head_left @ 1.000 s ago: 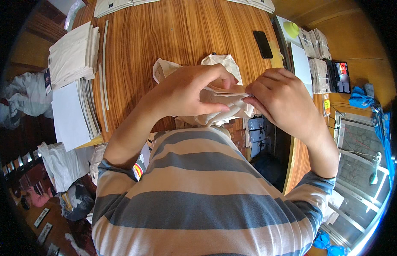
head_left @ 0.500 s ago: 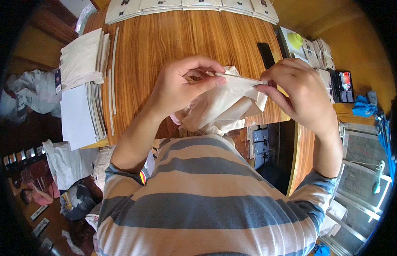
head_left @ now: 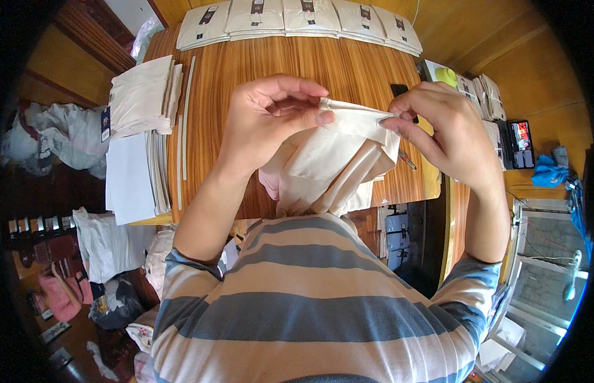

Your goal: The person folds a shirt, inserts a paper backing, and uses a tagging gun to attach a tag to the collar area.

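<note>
A piece of cream cloth hangs in front of my chest, its top edge held raised above the wooden table. Thumb and fingers of my left hand pinch the left end of that edge, and the other fingers curl loosely above it. At the other end, my right hand pinches the corner between thumb and forefinger. Between the hands the edge runs nearly straight, sloping slightly down to the right. Below, the cloth falls in loose folds toward my striped shirt. Its lower end is bunched, so its full shape stays hidden.
Packed folded garments line the table's far edge. Folded cloth and white sheets are stacked left, beside thin strips. A small tool lies right of the cloth. A phone stands farther right.
The cloth's edge has been drawn straighter and the folds beneath hang longer. A small tool beside the cloth now shows. The whole view has shifted, revealing more of the far packs.
</note>
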The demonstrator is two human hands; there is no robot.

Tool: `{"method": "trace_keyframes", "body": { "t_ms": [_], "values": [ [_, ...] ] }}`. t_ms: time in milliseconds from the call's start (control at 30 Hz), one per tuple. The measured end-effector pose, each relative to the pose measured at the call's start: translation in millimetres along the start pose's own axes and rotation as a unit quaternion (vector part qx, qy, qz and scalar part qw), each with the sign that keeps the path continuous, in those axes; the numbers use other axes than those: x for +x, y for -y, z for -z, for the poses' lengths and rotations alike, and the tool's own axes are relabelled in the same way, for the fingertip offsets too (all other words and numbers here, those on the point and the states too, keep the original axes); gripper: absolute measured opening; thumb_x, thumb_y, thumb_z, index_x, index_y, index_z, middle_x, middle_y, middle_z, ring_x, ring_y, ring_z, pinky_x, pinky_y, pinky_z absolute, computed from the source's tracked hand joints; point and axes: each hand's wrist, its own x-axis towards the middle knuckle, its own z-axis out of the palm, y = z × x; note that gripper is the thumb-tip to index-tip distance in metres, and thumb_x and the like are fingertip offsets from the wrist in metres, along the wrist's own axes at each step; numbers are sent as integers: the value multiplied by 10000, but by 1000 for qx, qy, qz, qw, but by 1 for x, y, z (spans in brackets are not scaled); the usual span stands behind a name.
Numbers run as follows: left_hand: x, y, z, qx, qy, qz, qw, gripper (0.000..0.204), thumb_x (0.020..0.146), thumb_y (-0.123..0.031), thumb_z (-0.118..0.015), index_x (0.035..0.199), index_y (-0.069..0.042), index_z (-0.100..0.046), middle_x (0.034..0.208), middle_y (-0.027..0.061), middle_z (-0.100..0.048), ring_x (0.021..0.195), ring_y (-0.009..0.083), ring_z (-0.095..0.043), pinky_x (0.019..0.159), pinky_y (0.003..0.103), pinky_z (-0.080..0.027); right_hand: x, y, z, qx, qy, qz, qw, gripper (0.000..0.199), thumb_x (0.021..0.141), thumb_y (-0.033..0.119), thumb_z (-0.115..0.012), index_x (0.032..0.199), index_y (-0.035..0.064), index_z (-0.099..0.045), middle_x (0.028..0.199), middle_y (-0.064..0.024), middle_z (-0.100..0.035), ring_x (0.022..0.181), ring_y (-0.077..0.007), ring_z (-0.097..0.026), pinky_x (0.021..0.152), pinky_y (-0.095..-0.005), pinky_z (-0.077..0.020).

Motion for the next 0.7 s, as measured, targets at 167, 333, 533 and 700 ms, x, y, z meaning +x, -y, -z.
{"method": "trace_keyframes", "body": {
  "t_ms": [167, 333, 533, 700],
  "values": [
    [-1, -9, 1, -30, 53, 16, 998, 332, 866, 55, -832, 1187, 34, -747, 1119, 122, -768, 970, 137, -714, 866, 269, -603, 3, 1, 3, -1, 2, 0, 1000, 219, 924, 243, -786, 905, 33, -727, 742, -102, -675, 729, -314, -693, 664, -421, -532],
    [-2, -2, 2, -113, 56, 25, 992, 321, 921, 32, -790, 1237, 42, -735, 1175, 129, -764, 1011, 137, -707, 900, 289, -597, 5, 3, 7, -16, -3, 9, 1000, 223, 926, 255, -787, 912, 38, -736, 746, -102, -678, 727, -309, -693, 658, -417, -532],
    [-4, -9, -3, -61, 14, -1, 998, 274, 945, 2, -781, 1216, 38, -757, 1126, 115, -779, 974, 133, -713, 891, 286, -592, 7, 5, 10, -22, -5, 18, 1000, 231, 930, 267, -785, 919, 40, -740, 754, -102, -685, 736, -310, -700, 643, -414, -532],
    [-7, -21, -9, 43, -15, -24, 999, 246, 944, 11, -783, 1188, 37, -774, 1089, 104, -786, 948, 115, -707, 841, 249, -570, 8, 5, 10, -16, -3, 11, 1000, 231, 931, 261, -784, 922, 35, -739, 763, -107, -692, 747, -314, -705, 650, -415, -535]
  ]
}}
